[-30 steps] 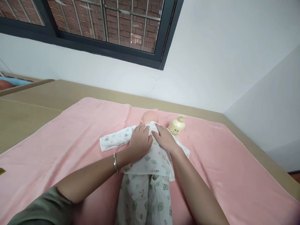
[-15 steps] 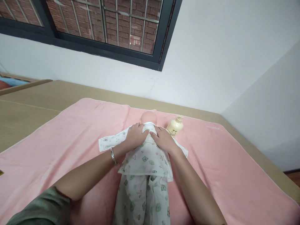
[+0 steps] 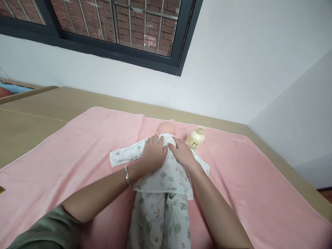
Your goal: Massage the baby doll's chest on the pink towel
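Observation:
A baby doll point(image 3: 166, 128) lies on a pink blanket, its bald head at the far end. It wears a white long-sleeved top point(image 3: 163, 180) and matching trousers point(image 3: 158, 218), both printed with small green and pink figures. My left hand point(image 3: 153, 152) rests flat on the left of the doll's chest, fingers stretched toward the shoulder. On the right of the chest lies my right hand point(image 3: 183, 152), its fingers also extended, thumb pointing inward. The palms cover part of the top. Just beyond my right hand stands a cream-coloured pump bottle point(image 3: 196, 137).
The pink blanket point(image 3: 85, 148) spreads over a wooden surface point(image 3: 46, 103). A white wall point(image 3: 220, 62) with a dark-framed, barred window point(image 3: 116, 52) rises behind it. At the far left is a wooden edge with blue cloth point(image 3: 18, 89) beyond.
My left hand has shifted slightly inward and flattened over the doll's chest. My right hand stays at nearly the same spot. The whole view has moved slightly.

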A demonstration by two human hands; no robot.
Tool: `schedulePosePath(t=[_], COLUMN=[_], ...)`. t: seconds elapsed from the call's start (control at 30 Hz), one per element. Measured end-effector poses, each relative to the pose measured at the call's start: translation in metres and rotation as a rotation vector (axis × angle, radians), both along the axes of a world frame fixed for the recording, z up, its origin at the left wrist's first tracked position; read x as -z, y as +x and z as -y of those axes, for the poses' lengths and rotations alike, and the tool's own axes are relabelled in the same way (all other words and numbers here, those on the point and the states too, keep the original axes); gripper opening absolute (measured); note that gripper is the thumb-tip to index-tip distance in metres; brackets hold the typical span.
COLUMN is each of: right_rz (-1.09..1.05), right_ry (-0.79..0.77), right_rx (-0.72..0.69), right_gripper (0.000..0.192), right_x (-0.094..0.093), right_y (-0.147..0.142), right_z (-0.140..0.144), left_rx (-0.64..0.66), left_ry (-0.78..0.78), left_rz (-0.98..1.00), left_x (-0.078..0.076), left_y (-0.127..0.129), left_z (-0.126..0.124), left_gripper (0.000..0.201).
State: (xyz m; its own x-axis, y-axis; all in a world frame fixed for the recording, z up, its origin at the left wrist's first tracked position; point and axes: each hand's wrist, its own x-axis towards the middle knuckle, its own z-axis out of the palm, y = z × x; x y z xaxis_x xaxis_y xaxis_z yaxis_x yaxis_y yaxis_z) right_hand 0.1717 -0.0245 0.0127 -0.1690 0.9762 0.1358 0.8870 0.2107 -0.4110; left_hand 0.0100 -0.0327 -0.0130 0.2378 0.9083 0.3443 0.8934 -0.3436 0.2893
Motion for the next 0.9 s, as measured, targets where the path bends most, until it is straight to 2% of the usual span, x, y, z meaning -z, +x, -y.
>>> schedulePosePath(t=[0.1,0.23,0.4,0.53,0.73,0.8,0.9], right_rz=[0.01,0.098,0.19,0.093,-0.051,-0.016,0.1], right_ry=[-0.008,0.013,0.036,0.003,-0.032,-0.006,0.026], right_rx=[0.002,0.011,-0.012,-0.042,-0.015,-0.005,0.022], right_gripper=[0.049,0.054,0.054,0.053,0.048,0.049,0.055], right_x=[0.002,-0.001,-0.007,-0.005,0.002,0.002,0.001], right_y=[0.004,-0.01,-0.033,-0.023,0.004,0.002,-0.012], right_z=[-0.004,0.007,0.026,0.018,-0.006,-0.005,0.007], left_rx=[0.001,-0.004,-0.003,0.005,-0.003,0.006,0.024], left_ry=[0.053,-0.095,-0.227,-0.176,0.073,0.048,-0.082], left_rz=[-0.004,0.072,0.102,0.032,-0.058,-0.034,0.033], left_x=[0.003,-0.002,-0.011,-0.01,0.001,0.001,-0.004], left_y=[0.003,-0.003,-0.014,-0.011,0.002,0.001,-0.006], left_z=[0.005,-0.008,-0.025,-0.017,0.008,0.005,-0.009], left_gripper=[0.041,0.032,0.035,0.036,0.044,0.039,0.028])
